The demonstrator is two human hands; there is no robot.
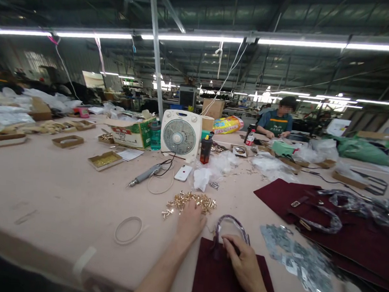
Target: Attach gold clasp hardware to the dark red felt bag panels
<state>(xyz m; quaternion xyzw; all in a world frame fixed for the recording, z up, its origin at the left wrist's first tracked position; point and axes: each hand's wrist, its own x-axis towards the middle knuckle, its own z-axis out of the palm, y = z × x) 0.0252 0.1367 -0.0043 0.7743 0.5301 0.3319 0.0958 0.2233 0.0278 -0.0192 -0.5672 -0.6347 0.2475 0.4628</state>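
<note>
Along a pink-covered worktable [41, 182] in a wide factory shed under long strip lights, shallow cardboard trays [67, 141] line the left side, and one tray [105, 160] nearer the middle holds small gold-coloured parts. Farther right lie an electric screwdriver [146, 174], a coil of white cord [128, 230] and a white phone [183, 172], with a box fan [181, 135] standing behind them. The table's near edge runs slantwise across the lower left, marked by a strip of white tape [84, 260]. The person's hands are apart. The left hand [190, 223] rests palm down against a scattered heap of gold rivets [189, 202], though they are too small to be sure of their exact kind. The right hand [237, 263] is closed on the looped handle [233, 226] of a burgundy bag [226, 285], which lies flat by the near edge. To the right spread loose silver metal pieces [298, 264] and a pile of burgundy bags [331, 221], while a co-worker [276, 121] in a green apron sits at the far side.
</note>
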